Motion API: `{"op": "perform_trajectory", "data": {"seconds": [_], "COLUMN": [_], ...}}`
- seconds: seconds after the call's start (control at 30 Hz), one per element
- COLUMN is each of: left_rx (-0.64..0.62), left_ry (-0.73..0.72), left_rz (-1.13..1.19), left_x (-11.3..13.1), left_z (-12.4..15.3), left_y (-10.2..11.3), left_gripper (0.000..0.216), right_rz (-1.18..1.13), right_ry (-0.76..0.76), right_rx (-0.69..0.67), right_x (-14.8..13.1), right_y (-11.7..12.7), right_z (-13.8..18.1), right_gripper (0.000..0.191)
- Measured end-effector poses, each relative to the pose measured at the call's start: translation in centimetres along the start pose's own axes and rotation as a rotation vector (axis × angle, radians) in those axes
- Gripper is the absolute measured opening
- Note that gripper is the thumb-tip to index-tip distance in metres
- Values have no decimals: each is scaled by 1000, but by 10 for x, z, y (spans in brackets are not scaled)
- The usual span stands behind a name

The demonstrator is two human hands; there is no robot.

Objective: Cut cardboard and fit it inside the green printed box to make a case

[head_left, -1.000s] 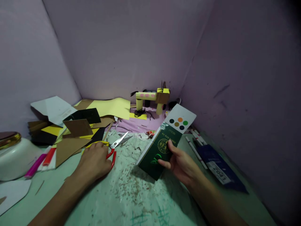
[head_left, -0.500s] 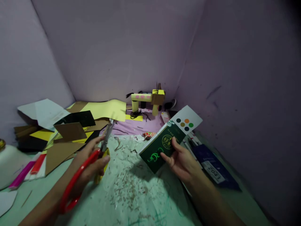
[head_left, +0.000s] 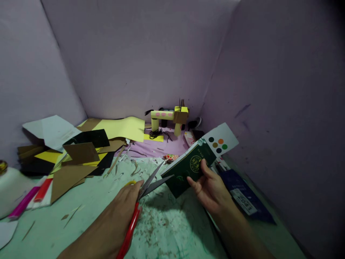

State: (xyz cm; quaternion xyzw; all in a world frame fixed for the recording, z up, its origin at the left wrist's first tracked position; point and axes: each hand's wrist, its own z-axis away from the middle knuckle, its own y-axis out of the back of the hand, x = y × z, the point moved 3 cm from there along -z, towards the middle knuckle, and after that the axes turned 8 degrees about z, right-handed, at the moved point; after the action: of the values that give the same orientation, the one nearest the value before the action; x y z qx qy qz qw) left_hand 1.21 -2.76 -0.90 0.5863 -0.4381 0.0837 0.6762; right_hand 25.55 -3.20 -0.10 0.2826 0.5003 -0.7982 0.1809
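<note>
My left hand (head_left: 125,205) is closed on a pair of scissors (head_left: 154,182) with red and yellow handles. The blades are spread, and their tips reach the left end of a dark green and white cardboard piece (head_left: 185,169); one tip overlaps its green face. Whether the blades touch the cardboard I cannot tell. Between thumb and fingers, my right hand (head_left: 211,189) grips this cardboard along its lower edge, held tilted above the table. It carries a gold round emblem and several coloured dots at its white end.
A yellow paper-and-cardboard animal figure (head_left: 167,116) stands at the back, black string (head_left: 157,133) before it. Cardboard scraps (head_left: 71,178) and yellow paper (head_left: 121,128) pile up at left. A blue packet (head_left: 242,196) lies at right. Small bits litter the green tabletop (head_left: 159,230).
My left hand has moved right and turned, bringing the scissors from pointing upward to the cardboard's left end, blades now spread. The cardboard in my right hand has shifted slightly right.
</note>
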Motion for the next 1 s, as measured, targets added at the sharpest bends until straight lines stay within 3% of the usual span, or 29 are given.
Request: {"op": "perform_trajectory", "data": {"seconds": [0.13,0.23,0.47,0.6,0.73,1.0], "left_rx": [-150,-137,-138,-153,-103,-119], "left_ry": [-6,-10,-16,1,-17,-19], "left_rz": [5,-12,-43,-86,-68,-43], "left_x": [2,3,7,8,9,7], "left_z": [-3,-5,-3,-4,-4,-5], "left_y": [2,2,-1,-2,-1,0], "left_gripper": [52,52,60,59,59,58], "right_rz": [11,34,75,85,92,84], "right_ry": [18,17,31,61,68,69], "right_rx": [-34,-59,-124,-144,-128,-132], "right_x": [2,6,13,12,12,14], "right_y": [-3,-5,-7,-7,-6,-5], "right_z": [3,6,9,8,9,8], "right_gripper": [6,2,16,14,20,11]}}
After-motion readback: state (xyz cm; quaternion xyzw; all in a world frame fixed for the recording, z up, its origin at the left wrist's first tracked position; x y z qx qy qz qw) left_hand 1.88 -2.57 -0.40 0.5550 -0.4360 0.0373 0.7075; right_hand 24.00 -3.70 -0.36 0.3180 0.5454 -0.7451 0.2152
